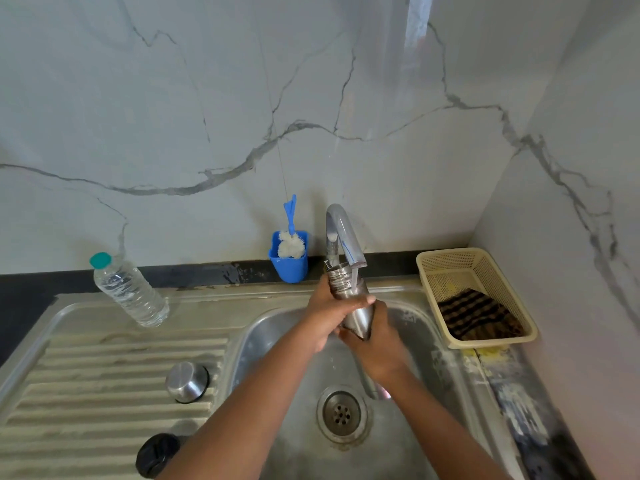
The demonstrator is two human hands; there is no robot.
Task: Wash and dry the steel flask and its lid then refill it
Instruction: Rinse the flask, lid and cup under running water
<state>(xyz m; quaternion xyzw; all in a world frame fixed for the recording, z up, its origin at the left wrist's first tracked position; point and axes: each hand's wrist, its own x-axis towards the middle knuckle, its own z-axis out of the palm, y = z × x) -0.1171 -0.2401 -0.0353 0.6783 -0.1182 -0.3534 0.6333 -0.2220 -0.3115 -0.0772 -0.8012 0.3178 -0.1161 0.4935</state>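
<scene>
Head view, step: rinsing the steel flask [349, 299] under the tap [341, 233] over the sink basin [277, 334]; by this judgement the task is early, with drying and refilling not yet done.
Head view, left hand: the left hand [325, 317] wraps the flask's upper body, fingers curled round it.
Head view, right hand: the right hand [375, 341] grips the flask's lower end from beneath.
Head view, doing it well: keep the open mouth under the spout so water fills the inside, turn the flask so every side is wetted, and hold firmly, since wet steel is likely slippery.
Head view, flask: brushed steel, threaded neck, uncapped, tilted with its mouth up just below the spout, near the basin's back edge.
Head view, lid: the steel lid [187, 382] rests on the ribbed drainboard [86, 375], near its basin-side edge.
Head view, for later: a bottle brush [291, 237] in a blue holder [289, 263] behind the sink; a striped cloth [478, 315] in the basket [433, 268] at the right; a plastic water bottle [130, 291] at the drainboard's back edge.
</scene>
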